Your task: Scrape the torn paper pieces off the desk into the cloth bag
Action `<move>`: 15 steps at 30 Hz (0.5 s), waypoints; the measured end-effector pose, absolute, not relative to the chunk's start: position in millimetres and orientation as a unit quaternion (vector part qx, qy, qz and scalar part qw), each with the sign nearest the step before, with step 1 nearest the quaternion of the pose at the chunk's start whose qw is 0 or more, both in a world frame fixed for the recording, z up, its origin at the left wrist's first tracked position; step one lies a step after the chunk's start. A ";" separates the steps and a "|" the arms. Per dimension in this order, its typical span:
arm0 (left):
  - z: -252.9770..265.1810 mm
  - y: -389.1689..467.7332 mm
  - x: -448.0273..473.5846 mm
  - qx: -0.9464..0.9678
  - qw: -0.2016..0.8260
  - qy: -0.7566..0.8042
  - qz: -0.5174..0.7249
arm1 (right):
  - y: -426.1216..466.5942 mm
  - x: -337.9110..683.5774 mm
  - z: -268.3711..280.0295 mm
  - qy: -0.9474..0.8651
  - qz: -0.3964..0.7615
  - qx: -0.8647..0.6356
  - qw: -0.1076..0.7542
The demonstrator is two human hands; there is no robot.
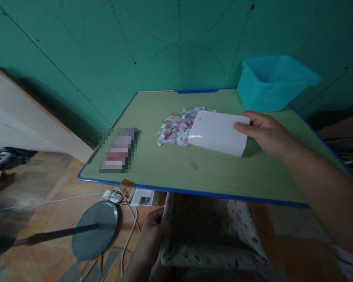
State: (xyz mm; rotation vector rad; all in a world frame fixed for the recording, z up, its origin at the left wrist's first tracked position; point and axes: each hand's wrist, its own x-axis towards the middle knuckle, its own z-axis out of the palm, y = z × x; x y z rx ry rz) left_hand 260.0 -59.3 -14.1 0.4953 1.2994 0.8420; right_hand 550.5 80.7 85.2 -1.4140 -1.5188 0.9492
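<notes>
My right hand (pixel 263 131) is closed on the right end of a stiff white plastic sheet (pixel 219 131), thumb on top. The sheet is tilted over the table, and its left edge covers part of a pile of small cut paper pieces (pixel 175 127), white, pink and pale green. Below the table's front edge, my left hand (pixel 153 231) grips the left rim of an open, dark-speckled grey container (pixel 213 254). The inside of that container is too dark to make out.
A turquoise plastic bin (pixel 270 92) stands at the table's back right corner. A pixelated phone-like slab (pixel 119 150) lies at the left of the green, blue-edged table (pixel 153 166). White cables (pixel 132 227), a power strip and a round grey base (pixel 95 231) are on the floor.
</notes>
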 end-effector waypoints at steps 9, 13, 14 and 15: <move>-17.0 -59.2 259.9 0.240 0.687 0.575 0.373 | 78.8 547.9 88.2 -0.603 0.394 -0.564 0.404; -19.4 -60.2 259.3 0.229 0.691 0.578 0.369 | 79.1 548.9 87.6 -0.604 0.381 -0.568 0.410; -19.5 -60.7 259.4 0.227 0.692 0.576 0.370 | 78.9 548.9 87.8 -0.603 0.392 -0.567 0.401; -19.3 -61.2 259.5 0.225 0.695 0.574 0.371 | 78.7 548.9 88.2 -0.603 0.404 -0.565 0.391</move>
